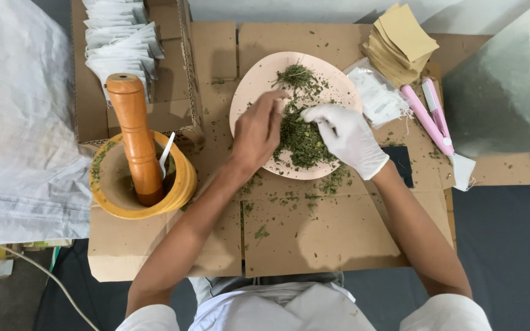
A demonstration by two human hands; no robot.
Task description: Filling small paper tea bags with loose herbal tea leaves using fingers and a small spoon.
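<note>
Both hands are over the pink plate (249,83), which sits on flattened cardboard (326,239) on the floor. A heap of chopped green herbs (302,138) fills the near half of the plate, with a smaller clump of herbs at its far edge. The bare left hand (257,132) comes in over the plate's left rim, fingers curled down and pinched together at the left edge of the heap; it seems to nip a small white thing, too small to make out. The gloved right hand (348,138) lies across the plate's right side, fingertips bent onto the top of the heap, touching the herbs, grip half closed; I cannot tell whether it holds any. The two sets of fingertips sit just beside each other above the heap.

Loose herb crumbs are scattered over the cardboard on the near side of the plate. Left of the plate stands a yellow wooden mortar (176,187) with an orange pestle (136,135) upright in it and a white spoon (165,153) leaning on its rim. Beyond the mortar, an open box holds white sachets (118,43). Right of the plate lie a clear bag (375,95), a stack of tan paper squares (400,40) and a pink sealer (430,116).
</note>
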